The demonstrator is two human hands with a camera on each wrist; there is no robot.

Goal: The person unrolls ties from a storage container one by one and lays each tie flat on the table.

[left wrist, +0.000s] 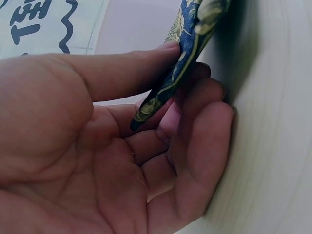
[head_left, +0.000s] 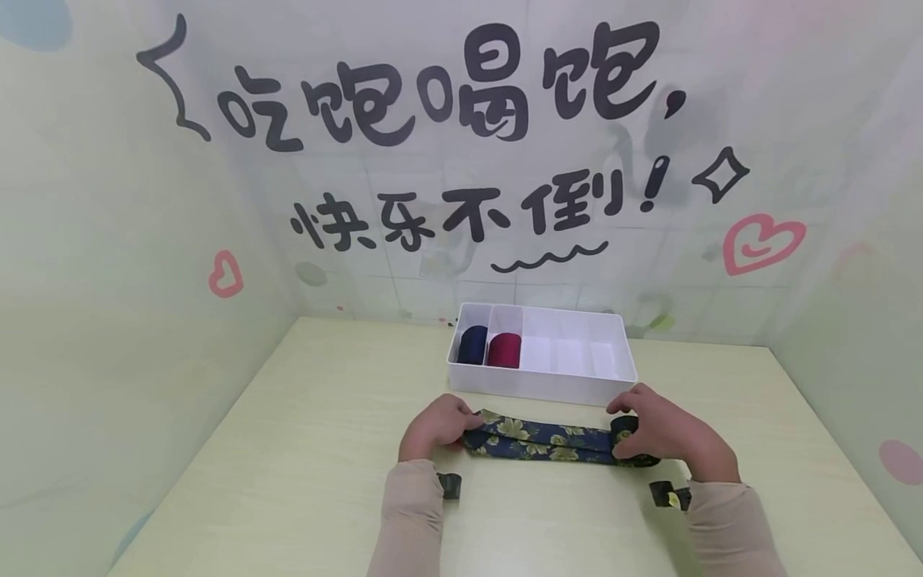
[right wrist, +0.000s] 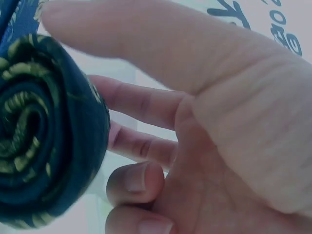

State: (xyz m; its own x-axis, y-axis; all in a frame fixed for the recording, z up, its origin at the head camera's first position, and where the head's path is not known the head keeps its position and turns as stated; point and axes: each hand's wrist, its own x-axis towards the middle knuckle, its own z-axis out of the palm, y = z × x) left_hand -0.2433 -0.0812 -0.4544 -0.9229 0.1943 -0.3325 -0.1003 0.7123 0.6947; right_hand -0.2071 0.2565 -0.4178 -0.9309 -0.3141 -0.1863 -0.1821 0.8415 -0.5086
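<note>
Floral tie (head_left: 548,439): stretched along table (head_left: 324,449), coil (right wrist: 48,131) at 3 o'clock, flat end (head_left: 487,437) at 9.
Left hand (head_left: 438,425): thumb and fingers pinching flat end.
Right hand (head_left: 671,433): curled round coil — thumb near side.
White tray (head_left: 548,385): at tie's 12 o'clock — navy roll (head_left: 473,345), red roll (head_left: 505,350) inside.

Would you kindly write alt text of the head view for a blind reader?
A person's left hand pinches a flowered tie on a table; the right hand cups its rolled end. Behind, a white box holds a blue roll and a red roll.

Pale wooden tabletop (head_left: 303,449), white walls (head_left: 108,320), black lettering (head_left: 472,194)
</note>
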